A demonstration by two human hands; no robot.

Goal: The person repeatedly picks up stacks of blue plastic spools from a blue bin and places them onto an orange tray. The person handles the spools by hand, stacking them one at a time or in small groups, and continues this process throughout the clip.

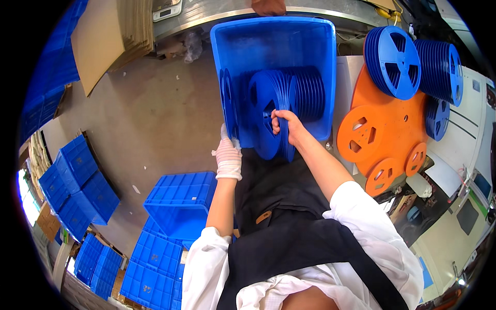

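Note:
A large blue plastic bin (274,39) stands before me, with ribbed blue reels (310,93) packed on edge at its right. My right hand (287,124), bare, is closed around part of a fanned stack of blue reels (263,119) that tilts out over the bin's near edge. Its fingers are curled at the openings in the reel faces. My left hand (227,157), in a pale striped glove, grips the lower edge of thin blue reels (231,103) seen nearly edge-on at the bin's left wall. Part of its fingers is hidden.
On the right, blue reel stacks (398,62) stand by an orange board (398,116) with orange reels (359,134). Blue crates (181,201) are stacked at lower left, with more crates (77,181) beyond. Cardboard sheets (98,41) and a metal bench (206,10) lie at the far side.

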